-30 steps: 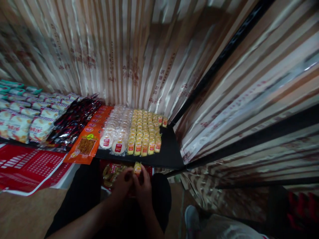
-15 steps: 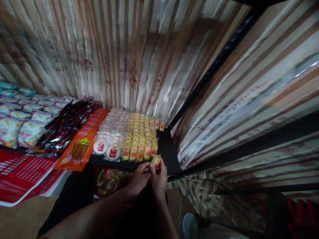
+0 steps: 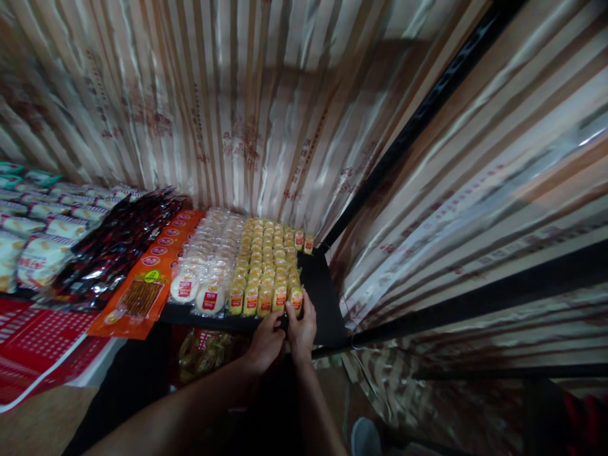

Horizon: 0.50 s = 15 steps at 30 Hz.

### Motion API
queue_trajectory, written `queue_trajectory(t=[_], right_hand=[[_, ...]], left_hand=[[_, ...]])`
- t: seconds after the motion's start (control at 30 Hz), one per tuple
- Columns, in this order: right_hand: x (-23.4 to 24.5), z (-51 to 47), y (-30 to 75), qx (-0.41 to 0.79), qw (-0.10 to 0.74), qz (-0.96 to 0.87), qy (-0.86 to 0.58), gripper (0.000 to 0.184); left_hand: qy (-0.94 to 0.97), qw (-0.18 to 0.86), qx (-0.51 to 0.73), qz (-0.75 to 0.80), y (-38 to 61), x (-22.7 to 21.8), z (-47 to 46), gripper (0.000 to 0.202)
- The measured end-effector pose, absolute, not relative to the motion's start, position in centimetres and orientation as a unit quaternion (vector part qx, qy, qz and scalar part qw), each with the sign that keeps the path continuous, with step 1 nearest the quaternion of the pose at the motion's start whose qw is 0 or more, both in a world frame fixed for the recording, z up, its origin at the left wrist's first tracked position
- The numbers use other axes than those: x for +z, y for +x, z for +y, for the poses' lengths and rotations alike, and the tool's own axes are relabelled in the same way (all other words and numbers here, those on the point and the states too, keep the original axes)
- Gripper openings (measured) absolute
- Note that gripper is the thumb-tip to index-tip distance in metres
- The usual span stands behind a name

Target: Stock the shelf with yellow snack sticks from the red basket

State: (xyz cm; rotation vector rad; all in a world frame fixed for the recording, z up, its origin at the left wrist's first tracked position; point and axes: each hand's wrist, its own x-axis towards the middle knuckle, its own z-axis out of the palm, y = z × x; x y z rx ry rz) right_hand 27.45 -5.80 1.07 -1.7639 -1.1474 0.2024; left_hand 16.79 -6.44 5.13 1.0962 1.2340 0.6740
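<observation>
My right hand [image 3: 303,327] has its thumb and fingers around a small yellow wrapped snack cake [image 3: 296,297], which stands at the front right end of the rows. Beside it, my left hand [image 3: 266,339] is closed, fingers curled just below the front packets; whether anything is in it is hidden. Several rows of the same yellow snack cakes [image 3: 265,259] fill the shelf in front of both hands. Their front packets show red and white labels.
Left of the cakes lie round white wrapped crackers [image 3: 209,297], an orange snack bag [image 3: 142,297], dark shiny packets [image 3: 102,259] and white snack bags [image 3: 45,259]. A red basket [image 3: 42,342] is at lower left. A black post [image 3: 403,133] rises behind the black shelf [image 3: 323,297].
My right hand has brought the snack cake from in front of the shelf edge onto the front right of the rows. My left hand stays close by. The view has shifted slightly.
</observation>
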Motion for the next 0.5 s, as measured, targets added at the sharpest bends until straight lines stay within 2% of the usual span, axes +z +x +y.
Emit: queue_trajectory(t=[0.5], right_hand=[[1.0,-4.8,26.3,0.144,0.499,-0.423,-0.743,0.063]], left_hand=[[0.489,0.63,0.315,0.514,16.9,3.1,-6.2,0.048]])
